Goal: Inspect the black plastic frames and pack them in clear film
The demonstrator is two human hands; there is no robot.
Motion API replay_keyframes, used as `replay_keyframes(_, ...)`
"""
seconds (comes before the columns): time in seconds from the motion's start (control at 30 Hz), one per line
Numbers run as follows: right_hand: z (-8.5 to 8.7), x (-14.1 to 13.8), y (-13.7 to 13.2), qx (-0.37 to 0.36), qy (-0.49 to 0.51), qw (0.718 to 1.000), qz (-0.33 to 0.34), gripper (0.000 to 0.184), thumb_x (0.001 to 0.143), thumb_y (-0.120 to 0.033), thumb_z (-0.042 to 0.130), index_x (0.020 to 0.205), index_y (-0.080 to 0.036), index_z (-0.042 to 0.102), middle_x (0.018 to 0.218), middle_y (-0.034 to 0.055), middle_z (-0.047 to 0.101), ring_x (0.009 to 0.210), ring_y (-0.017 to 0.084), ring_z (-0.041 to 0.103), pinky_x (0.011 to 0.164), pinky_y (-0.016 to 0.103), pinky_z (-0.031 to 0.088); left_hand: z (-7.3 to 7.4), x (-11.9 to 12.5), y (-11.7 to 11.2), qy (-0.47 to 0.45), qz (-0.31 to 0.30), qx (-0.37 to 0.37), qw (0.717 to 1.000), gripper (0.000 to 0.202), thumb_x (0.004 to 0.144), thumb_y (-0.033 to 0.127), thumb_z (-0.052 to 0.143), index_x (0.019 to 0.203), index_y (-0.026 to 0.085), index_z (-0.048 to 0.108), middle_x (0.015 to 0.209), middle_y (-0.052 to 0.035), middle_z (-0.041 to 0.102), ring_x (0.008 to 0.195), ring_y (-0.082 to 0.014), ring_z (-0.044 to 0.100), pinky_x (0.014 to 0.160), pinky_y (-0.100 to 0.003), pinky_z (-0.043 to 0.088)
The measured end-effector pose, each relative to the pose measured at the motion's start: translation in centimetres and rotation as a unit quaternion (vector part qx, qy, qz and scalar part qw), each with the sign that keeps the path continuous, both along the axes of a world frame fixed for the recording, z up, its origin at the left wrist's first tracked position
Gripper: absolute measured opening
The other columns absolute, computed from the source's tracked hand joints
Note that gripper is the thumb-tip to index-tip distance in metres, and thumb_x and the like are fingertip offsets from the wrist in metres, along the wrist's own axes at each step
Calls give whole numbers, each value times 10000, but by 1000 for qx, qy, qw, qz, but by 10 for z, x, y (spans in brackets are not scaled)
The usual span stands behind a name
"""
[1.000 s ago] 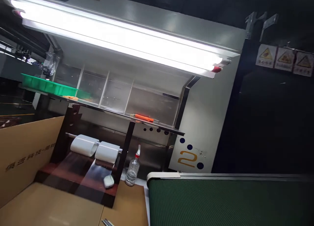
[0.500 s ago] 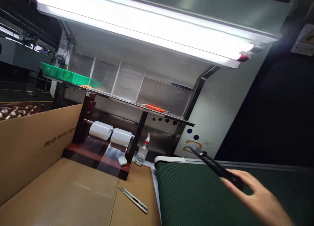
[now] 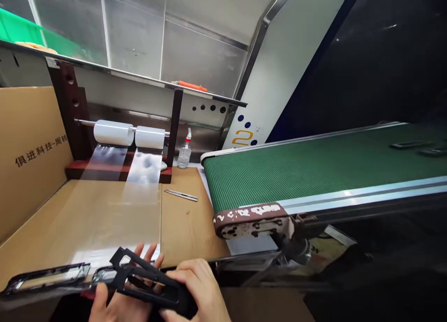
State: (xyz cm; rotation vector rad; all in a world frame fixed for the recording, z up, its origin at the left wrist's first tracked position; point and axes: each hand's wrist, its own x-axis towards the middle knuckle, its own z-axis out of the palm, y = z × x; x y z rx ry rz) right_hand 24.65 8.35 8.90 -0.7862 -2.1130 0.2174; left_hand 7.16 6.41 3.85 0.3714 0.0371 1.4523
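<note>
Item: black plastic frame [image 3: 150, 282], a flat part with long cut-out windows, held low at the near edge of the counter [image 3: 104, 219], just over the cardboard that covers it. We hold it tilted, its face turned up toward us, which reads as a hold for looking it over.

Right hand [image 3: 200, 289]: grip closed around the frame's right end, thumb on top, fingers wrapped under.

Left hand [image 3: 115, 303]: under the frame, fingers spread loosely and poking past its far edge; it supports rather than clamps.

Second frame [image 3: 45, 277]: lying flat at the counter's near left edge, just beside the held one; whether the two touch, we cannot tell.

Film rolls [image 3: 129, 135]: two white rolls on a bar in a dark red stand, clear film drawn toward us across the cardboard.

Knife [image 3: 180, 195]: slim, loose on the cardboard, well apart from both hands.

Conveyor belt [image 3: 296, 173]: green, to the right, with more dark parts at its far end.

Spray bottle [image 3: 184, 152]: upright behind the stand.
</note>
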Motion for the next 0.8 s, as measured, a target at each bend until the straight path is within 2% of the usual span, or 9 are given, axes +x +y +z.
replay_keyframes(0.1, -12, -19, -17, 38, 6, 999, -15, 406, 835, -559, 595, 1083, -239, 570, 865, 58, 685, 751, 247, 645, 634, 364, 523, 0, -5, -8, -83, 0, 38, 996, 603, 924, 587, 306, 1330, 162, 444, 1384, -134, 385, 1255, -335, 376, 989, -499, 407)
replay_keyframes(0.17, -14, -30, -27, 60, 26, 997, -28, 431, 876, -617, 492, 1102, -254, 543, 852, 41, 696, 716, 221, 655, 598, 333, 524, -9, -11, -17, -118, 5, 30, 992, 600, 940, 559, 297, 1351, 135, 402, 1388, -146, 364, 1258, -324, 362, 994, -500, 389)
replay_keyframes(0.3, -18, -41, -44, 54, 60, 992, -99, 345, 923, -553, 460, 1115, -281, 548, 817, 10, 687, 694, 179, 649, 590, 276, 534, -22, -29, -43, -147, 28, 6, 989, 583, 945, 540, 310, 1328, 114, 423, 1356, -161, 387, 1224, -325, 395, 957, -500, 418)
replay_keyframes(0.4, -27, -43, -51, -12, 49, 991, -122, 319, 918, -529, 494, 1126, -297, 561, 878, 15, 680, 766, 199, 640, 656, 305, 539, -18, -38, -59, -176, 53, 15, 983, 590, 952, 527, 287, 1307, 79, 436, 1345, -170, 380, 1214, -335, 394, 941, -515, 417)
replay_keyframes(0.53, -32, -47, -52, -57, 36, 993, -100, 277, 892, -406, 592, 1147, -302, 564, 915, 17, 667, 803, 221, 624, 704, 338, 524, -10, -43, -69, -211, 78, 42, 973, 594, 954, 524, 273, 1325, 80, 410, 1357, -167, 348, 1225, -338, 364, 944, -528, 401)
replay_keyframes(0.6, -29, -48, -44, -46, 32, 992, -110, 251, 897, -362, 576, 1134, -282, 569, 933, 30, 670, 831, 227, 621, 723, 346, 519, -11, -46, -73, -203, 104, 26, 973, 571, 955, 509, 292, 1328, 95, 416, 1358, -154, 353, 1218, -338, 374, 918, -544, 414)
replay_keyframes(0.67, -25, -44, -27, -25, 20, 987, -159, 230, 905, -365, 530, 1095, -245, 581, 979, 60, 670, 893, 246, 614, 772, 374, 508, -14, -48, -76, -167, 134, -19, 977, 538, 951, 489, 336, 1348, 131, 398, 1364, -137, 369, 1215, -338, 393, 885, -567, 432)
replay_keyframes(0.73, -24, -34, -1, -13, 0, 972, -234, 246, 900, -389, 506, 1044, -211, 594, 1021, 89, 660, 953, 272, 594, 839, 420, 483, -19, -51, -79, -133, 159, -57, 977, 521, 951, 460, 366, 1379, 163, 355, 1368, -131, 388, 1217, -335, 410, 865, -579, 449)
replay_keyframes(0.8, -26, -20, 30, -19, -1, 960, -279, 278, 869, -383, 534, 1039, -175, 602, 1051, 122, 646, 995, 313, 568, 892, 487, 448, -23, -53, -81, -126, 175, -60, 975, 525, 953, 439, 367, 1398, 164, 320, 1364, -141, 402, 1217, -337, 413, 863, -576, 461)
